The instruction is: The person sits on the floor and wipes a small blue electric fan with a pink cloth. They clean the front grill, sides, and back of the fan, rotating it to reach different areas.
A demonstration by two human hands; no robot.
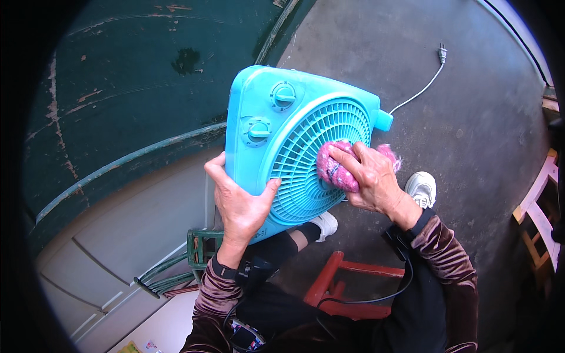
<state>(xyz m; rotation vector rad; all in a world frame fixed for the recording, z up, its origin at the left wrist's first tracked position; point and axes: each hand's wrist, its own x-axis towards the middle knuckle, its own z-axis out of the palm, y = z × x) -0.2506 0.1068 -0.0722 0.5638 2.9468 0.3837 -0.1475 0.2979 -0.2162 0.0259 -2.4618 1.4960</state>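
A turquoise plastic box fan (251, 172) with two round knobs and a circular grille is held tilted in front of me. My left hand (242, 200) grips its lower left side, fingers behind the casing and thumb on the front by the grille. A bunched pink patterned cloth (337, 170) is pressed on the grille's centre by my right hand (373, 181). From the fan's far side a white cord runs over the floor to a two-pin plug (442, 54).
A worn dark green wooden surface (132, 88) fills the upper left. Below are a red wooden stool (326, 278) and green chair-like framework (196, 249). White shoes (421, 187) rest on the grey floor (476, 145). Pale wooden furniture (538, 212) stands at the right edge.
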